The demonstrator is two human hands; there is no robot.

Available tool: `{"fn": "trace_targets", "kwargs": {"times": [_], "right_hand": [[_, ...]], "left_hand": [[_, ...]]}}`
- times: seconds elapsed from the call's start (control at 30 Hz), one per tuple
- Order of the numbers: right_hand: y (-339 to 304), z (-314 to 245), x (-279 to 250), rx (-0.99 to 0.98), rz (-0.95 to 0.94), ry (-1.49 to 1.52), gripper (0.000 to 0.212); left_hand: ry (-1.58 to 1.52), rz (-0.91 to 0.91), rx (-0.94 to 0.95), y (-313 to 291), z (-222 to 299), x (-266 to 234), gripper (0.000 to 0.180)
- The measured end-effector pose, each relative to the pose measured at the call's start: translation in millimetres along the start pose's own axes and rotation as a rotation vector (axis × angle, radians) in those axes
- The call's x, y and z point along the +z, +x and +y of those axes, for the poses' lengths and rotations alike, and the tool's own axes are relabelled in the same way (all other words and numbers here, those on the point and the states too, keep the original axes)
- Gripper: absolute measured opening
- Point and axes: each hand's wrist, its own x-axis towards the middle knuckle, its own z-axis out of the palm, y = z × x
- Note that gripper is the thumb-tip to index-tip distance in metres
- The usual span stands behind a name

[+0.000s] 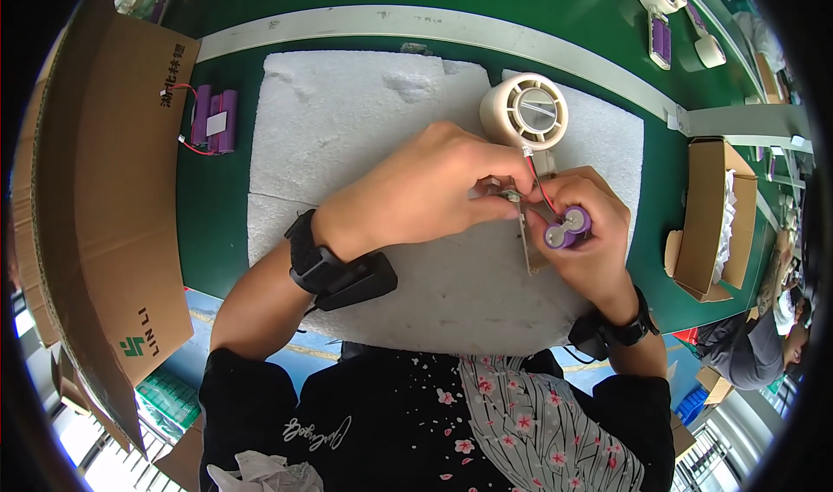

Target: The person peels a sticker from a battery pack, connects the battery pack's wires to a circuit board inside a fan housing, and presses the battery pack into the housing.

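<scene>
My right hand [599,223] is wrapped round a purple two-cell battery pack [568,227], its round metal ends facing up. From the pack a red and black wire [541,184] runs up to a small white connector [528,151]. My left hand [442,180] comes in from the left, thumb and fingertips pinched on a small green circuit board [510,195]. Between the hands stands the cream handle shell [526,245] of a handheld fan, partly hidden by my fingers. Just beyond them lies its round cream fan head [524,110] with a slotted ring.
White foam sheets [347,110] cover the green table [217,232]. A purple battery pack [215,121] with wires lies left, beside a large cardboard box [113,188]. An open carton [707,214] stands right. Past a metal rail [416,25] lie fan parts [661,15]. People sit far right.
</scene>
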Motion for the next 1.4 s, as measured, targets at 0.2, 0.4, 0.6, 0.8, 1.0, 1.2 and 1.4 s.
{"fn": "trace_targets", "kwargs": {"times": [0.2,0.4,0.6,0.8,1.0,1.2,1.4], "right_hand": [[-1.3,1.6,-0.1,0.01,-0.042,-0.04,0.028],[-1.3,-9.3,1.2,0.042,-0.045,-0.024,0.027],[-4.4,-17.9,7.8,0.117,-0.01,0.041,0.028],[-6.2,-16.3,7.7,0.139,-0.034,0.028,0.03],[-6.6,-11.9,11.7,0.125,-0.008,0.017,0.029],[-8.5,-5.6,12.4,0.129,0.003,0.045,0.029],[-8.1,-7.5,5.9,0.173,-0.079,0.115,0.031]], "left_hand": [[-0.003,-0.029,-0.12,-0.3,5.1,-1.5,0.019],[0.0,-0.012,-0.03,-0.3,-0.1,-1.6,0.02],[0.029,-0.04,-0.016,-1.2,-6.9,-6.5,0.022],[0.014,-0.043,-0.026,-2.7,-0.1,-11.3,0.021],[-0.042,-0.145,-0.144,-2.9,4.2,-18.5,0.024],[-0.185,-0.126,-0.139,-4.9,-6.0,-18.9,0.023],[-0.004,-0.169,-0.079,-4.0,-2.1,-23.7,0.029]]}}
